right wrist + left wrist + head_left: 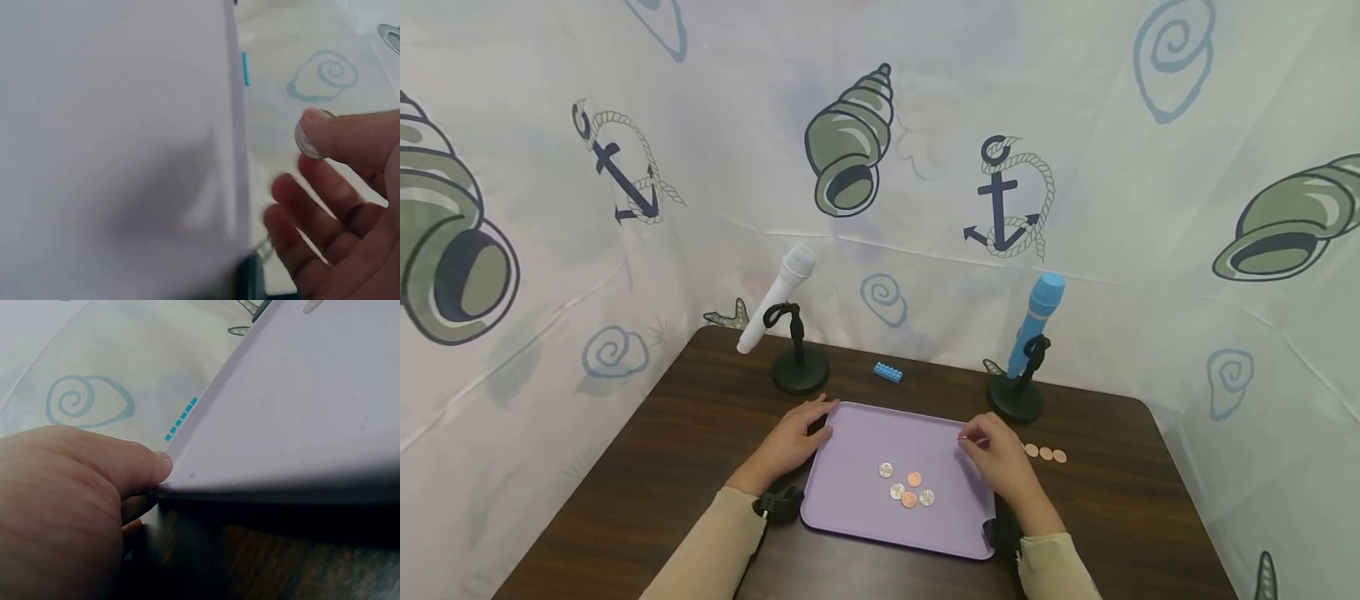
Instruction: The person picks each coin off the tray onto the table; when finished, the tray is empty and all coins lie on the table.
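A lilac tray (pixel 865 433) lies on the dark table. On it rest three silver coins (pixel 886 470) and two copper-coloured coins (pixel 913 479), close together near its middle. My left hand (pixel 790 442) holds the tray's far left corner, its thumb (pixel 147 465) on the rim and other fingers partly hidden beyond the edge. Over the tray's right side, my right hand (pixel 996 454) pinches a silver coin (pixel 309 134) between thumb and forefinger. The remaining fingers of that hand are loosely bent. A row of copper-coloured coins (pixel 1046 453) lies on the table just right of it, partly hidden by the hand.
Behind the tray are a white microphone (pixel 778 296) on a black stand (pixel 800 367), a blue toy brick (pixel 888 372), and a blue microphone (pixel 1032 325) on another black stand (pixel 1015 398). A patterned cloth (pixel 925 208) hangs behind the table (pixel 647 467).
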The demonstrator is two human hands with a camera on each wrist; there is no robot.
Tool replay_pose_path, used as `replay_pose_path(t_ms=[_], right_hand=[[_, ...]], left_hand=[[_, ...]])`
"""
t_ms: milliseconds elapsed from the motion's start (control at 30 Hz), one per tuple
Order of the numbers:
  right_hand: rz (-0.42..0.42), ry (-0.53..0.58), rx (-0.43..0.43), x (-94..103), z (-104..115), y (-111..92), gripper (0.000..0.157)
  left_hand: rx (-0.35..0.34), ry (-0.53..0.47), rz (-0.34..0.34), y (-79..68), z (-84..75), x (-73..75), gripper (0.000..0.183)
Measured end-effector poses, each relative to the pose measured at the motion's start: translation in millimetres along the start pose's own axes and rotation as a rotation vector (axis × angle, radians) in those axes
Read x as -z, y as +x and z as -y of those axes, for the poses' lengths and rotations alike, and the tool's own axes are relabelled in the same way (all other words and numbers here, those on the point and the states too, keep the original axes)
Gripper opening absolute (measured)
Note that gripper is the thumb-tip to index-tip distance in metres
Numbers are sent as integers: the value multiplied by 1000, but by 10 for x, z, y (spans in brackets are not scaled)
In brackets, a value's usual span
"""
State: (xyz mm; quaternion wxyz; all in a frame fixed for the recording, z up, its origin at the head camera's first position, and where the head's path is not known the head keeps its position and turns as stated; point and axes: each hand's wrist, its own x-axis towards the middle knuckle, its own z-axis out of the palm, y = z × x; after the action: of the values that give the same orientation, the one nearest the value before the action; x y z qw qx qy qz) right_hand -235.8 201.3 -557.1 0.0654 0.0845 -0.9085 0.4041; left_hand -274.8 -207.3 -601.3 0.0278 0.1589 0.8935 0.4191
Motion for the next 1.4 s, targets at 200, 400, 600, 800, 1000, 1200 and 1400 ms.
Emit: replay_pose_path(t_ms=[200, 400, 600, 800, 1000, 1200, 1400], right_hand=[[-299, 15, -2, 497, -271, -139, 17], [-499, 55, -200, 925, -768, -331, 22], [-465, 164, -447, 1045, -1222, -463, 39], [-463, 242, -524, 1022, -1359, -426, 39], [-392, 177, -561, 1013, -1353, -430, 33], [-289, -10, -518, 1040, -1350, -432, 29], [-270, -109, -482, 1049, -1354, -395, 30]], left_hand=[[5, -16, 7, 17, -62, -7, 53], [13, 2, 22, 29, -25, 8, 53], [23, 9, 33, 27, -9, 25, 54], [14, 12, 5, 17, -41, 52, 53], [2, 14, 13, 7, -41, 31, 54], [2, 8, 10, 5, -26, 14, 54], [1, 9, 13, -1, -12, 9, 54]])
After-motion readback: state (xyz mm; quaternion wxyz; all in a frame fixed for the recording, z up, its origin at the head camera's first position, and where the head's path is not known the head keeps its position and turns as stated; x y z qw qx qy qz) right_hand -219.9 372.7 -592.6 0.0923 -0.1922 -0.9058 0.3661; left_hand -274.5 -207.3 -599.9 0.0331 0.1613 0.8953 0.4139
